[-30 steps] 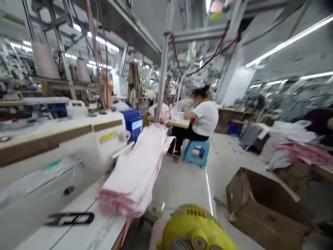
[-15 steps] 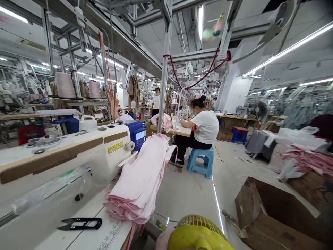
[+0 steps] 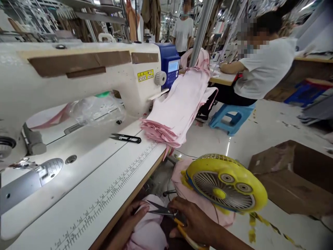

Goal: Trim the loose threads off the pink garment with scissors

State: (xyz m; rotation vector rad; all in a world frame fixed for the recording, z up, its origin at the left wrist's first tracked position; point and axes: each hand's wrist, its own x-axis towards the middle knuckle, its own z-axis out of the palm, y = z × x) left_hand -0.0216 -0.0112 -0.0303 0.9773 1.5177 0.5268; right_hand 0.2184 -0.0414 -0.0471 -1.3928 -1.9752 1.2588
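Note:
Near the bottom centre, my left hand (image 3: 132, 220) pinches a piece of pink fabric (image 3: 149, 234) over my lap, below the table edge. My right hand (image 3: 192, 222) is closed around the orange handles of a pair of scissors (image 3: 166, 211). The scissor blades point left and are parted at the fabric beside my left fingers. A stack of pink cut pieces (image 3: 174, 107) hangs over the table's far right corner. Black thread snips (image 3: 126, 138) lie on the white sewing table (image 3: 111, 180), left of the stack.
A white sewing machine (image 3: 85, 76) with a blue control box (image 3: 169, 66) spans the left. A yellow fan (image 3: 226, 184) stands right of my hands, before a cardboard box (image 3: 293, 177). A person in white (image 3: 270, 69) sits on a blue stool (image 3: 231, 118); another stands behind.
The view has swung down and left. Both my hands, the scissors and the held fabric now show, and the machine's needle area has come into view.

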